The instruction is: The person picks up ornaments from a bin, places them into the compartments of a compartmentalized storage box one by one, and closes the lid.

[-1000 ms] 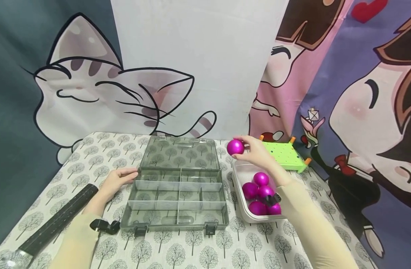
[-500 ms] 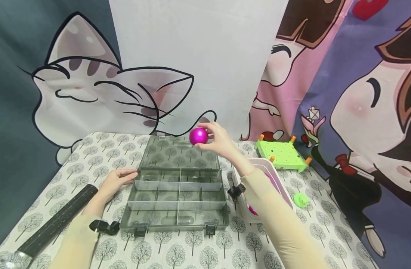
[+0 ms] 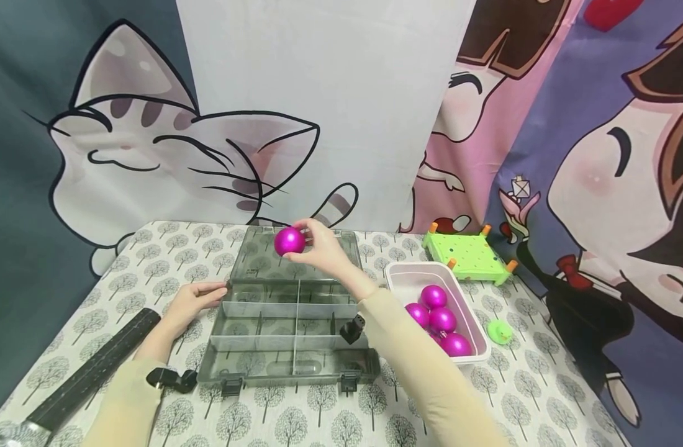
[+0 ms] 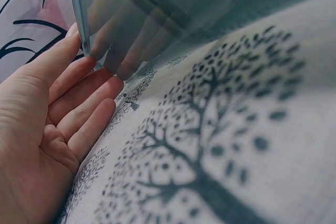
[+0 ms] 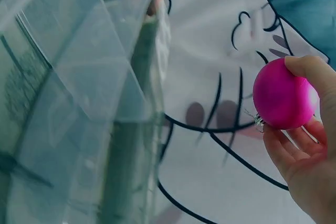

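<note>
A shiny magenta Christmas bauble (image 3: 289, 241) with a small silver cap is pinched between the thumb and fingers of my right hand (image 3: 319, 249), over the raised lid of a clear grey compartment box (image 3: 263, 357). White dividers split the box into several sections. My left hand (image 3: 192, 304) lies at the box's left side, fingers extended; in the left wrist view its fingertips are right at the box wall (image 4: 157, 19). In a white tub (image 3: 480, 338) to the right lie several more magenta baubles (image 3: 433, 297).
A lime green toy table or stand (image 3: 467, 256) with orange feet upward sits behind the tub. Right of the tub is a small green toy duck (image 3: 500, 332). A dark tube (image 3: 98, 366) lies at the left, beside my left forearm. Printed curtains hang behind the table.
My right hand has carried the bauble leftward from above the tub to over the box's lid, lowering a little in the last half second. My left hand has stayed in place.
</note>
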Motion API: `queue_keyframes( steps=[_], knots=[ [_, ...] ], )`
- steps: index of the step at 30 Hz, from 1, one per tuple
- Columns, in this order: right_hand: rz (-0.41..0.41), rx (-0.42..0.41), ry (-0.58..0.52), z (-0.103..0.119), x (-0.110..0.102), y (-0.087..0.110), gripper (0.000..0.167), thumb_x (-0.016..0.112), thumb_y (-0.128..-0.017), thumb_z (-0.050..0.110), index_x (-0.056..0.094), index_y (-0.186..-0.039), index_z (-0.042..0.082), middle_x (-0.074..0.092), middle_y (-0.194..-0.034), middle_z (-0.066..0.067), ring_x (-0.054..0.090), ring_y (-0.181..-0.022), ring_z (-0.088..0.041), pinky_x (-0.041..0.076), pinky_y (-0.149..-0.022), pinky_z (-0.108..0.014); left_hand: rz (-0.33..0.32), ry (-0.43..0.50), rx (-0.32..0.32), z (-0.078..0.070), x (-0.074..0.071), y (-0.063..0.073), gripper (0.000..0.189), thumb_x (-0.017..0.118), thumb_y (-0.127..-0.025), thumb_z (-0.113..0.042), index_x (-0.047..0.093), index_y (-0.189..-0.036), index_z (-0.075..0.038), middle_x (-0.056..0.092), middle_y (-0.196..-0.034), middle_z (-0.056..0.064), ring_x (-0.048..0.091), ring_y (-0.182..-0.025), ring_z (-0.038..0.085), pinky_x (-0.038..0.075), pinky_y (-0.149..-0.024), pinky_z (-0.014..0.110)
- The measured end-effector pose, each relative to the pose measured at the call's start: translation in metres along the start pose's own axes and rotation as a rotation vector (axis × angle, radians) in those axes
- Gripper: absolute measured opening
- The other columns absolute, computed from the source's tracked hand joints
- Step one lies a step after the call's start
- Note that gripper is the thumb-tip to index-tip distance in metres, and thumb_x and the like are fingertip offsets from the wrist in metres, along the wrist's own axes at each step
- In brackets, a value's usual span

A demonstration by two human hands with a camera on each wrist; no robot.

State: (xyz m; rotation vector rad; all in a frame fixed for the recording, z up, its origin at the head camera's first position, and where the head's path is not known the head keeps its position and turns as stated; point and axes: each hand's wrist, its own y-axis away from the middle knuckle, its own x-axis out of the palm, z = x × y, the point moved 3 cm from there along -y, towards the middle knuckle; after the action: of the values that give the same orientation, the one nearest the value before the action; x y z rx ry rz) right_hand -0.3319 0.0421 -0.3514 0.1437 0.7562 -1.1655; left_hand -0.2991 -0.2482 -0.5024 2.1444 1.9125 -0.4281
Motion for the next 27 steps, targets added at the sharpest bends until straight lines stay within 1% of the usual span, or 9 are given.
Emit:
queue_keyframes(
  steps=[4,7,11,13,17,22,27],
  knots=[
    [0.038,0.009,-0.006,0.0,0.018,0.002,0.061,0.084,-0.075,0.012,0.054,-0.128,0.001,0.06,-0.127,-0.013,0.064,-0.108,-0.028,0.057,-0.09,-0.032,0.002,-0.012,0.002,0.0,-0.001,0.001,0.053,0.063,-0.097,-0.028,0.054,-0.13,0.012,0.056,-0.131,0.032,0.068,-0.081,-0.003,0.052,-0.081,0.01],
    [0.079,0.003,0.017,0.0,0.03,0.005,0.06,0.083,-0.076,0.014,0.054,-0.128,0.001,0.061,-0.126,-0.013,0.064,-0.108,-0.027,0.057,-0.09,-0.032,0.004,-0.018,-0.003,-0.001,-0.001,0.001,0.054,0.063,-0.096,-0.03,0.054,-0.131,0.011,0.057,-0.131,0.031,0.068,-0.082,-0.002,0.05,-0.082,0.01],
    [0.128,-0.015,0.045,-0.001,0.043,0.007,0.059,0.083,-0.077,0.015,0.055,-0.127,0.001,0.062,-0.124,-0.015,0.065,-0.107,-0.028,0.057,-0.091,-0.037,0.0,-0.014,-0.012,-0.001,-0.001,0.0,0.054,0.064,-0.096,-0.029,0.054,-0.131,0.01,0.057,-0.131,0.031,0.068,-0.081,-0.002,0.049,-0.082,0.009],
    [0.151,-0.015,0.053,-0.001,0.048,0.008,0.06,0.083,-0.077,0.015,0.055,-0.127,0.001,0.062,-0.123,-0.015,0.065,-0.107,-0.028,0.057,-0.092,-0.037,0.0,-0.009,-0.014,-0.001,-0.001,0.0,0.053,0.063,-0.096,-0.028,0.054,-0.131,0.01,0.057,-0.131,0.031,0.068,-0.081,-0.002,0.049,-0.082,0.009],
    [0.21,0.003,0.095,-0.004,0.056,0.01,0.061,0.083,-0.077,0.018,0.056,-0.129,0.002,0.062,-0.124,-0.013,0.064,-0.106,-0.024,0.056,-0.09,-0.03,0.001,0.003,-0.014,0.0,0.0,-0.001,0.052,0.064,-0.096,-0.026,0.054,-0.131,0.01,0.056,-0.132,0.031,0.068,-0.081,-0.002,0.05,-0.082,0.009],
    [0.267,0.005,0.176,-0.007,0.061,0.011,0.061,0.083,-0.077,0.024,0.057,-0.129,0.004,0.063,-0.124,-0.011,0.064,-0.105,-0.02,0.053,-0.083,-0.016,-0.001,0.025,-0.005,0.0,0.0,0.0,0.05,0.063,-0.096,-0.023,0.053,-0.131,0.011,0.055,-0.132,0.032,0.068,-0.081,-0.002,0.05,-0.081,0.009],
    [0.3,-0.006,0.228,-0.006,0.064,0.011,0.06,0.083,-0.078,0.028,0.06,-0.128,0.005,0.065,-0.123,-0.01,0.065,-0.103,-0.018,0.051,-0.08,-0.015,-0.002,0.022,-0.003,0.0,0.0,0.0,0.05,0.063,-0.096,-0.024,0.053,-0.131,0.012,0.056,-0.131,0.032,0.068,-0.08,-0.002,0.05,-0.081,0.009]
  ],
)
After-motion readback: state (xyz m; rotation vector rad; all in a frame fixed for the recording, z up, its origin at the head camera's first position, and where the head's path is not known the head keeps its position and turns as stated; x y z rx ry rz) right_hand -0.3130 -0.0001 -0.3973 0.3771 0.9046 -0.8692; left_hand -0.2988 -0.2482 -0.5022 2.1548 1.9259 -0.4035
